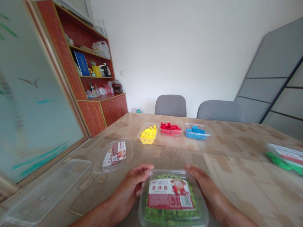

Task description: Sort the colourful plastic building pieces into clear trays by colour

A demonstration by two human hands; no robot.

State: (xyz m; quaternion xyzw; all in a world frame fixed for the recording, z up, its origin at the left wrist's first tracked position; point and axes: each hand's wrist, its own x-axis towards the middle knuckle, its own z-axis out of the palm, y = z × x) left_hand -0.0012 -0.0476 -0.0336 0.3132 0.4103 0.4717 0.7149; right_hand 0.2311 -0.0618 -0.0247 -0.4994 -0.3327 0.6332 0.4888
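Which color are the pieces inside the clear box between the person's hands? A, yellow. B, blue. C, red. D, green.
D, green: the green pieces show through the clear lidded box, below its red-and-white label, between the left hand and the right hand.

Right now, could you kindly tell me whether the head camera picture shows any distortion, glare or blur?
Head view: the wide lens bows the edges, so the wooden shelf unit and grey partition lean sharply; the frosted glass door looks soft; pale glare sits on the glossy tabletop; the label on the clear tub stays crisp.
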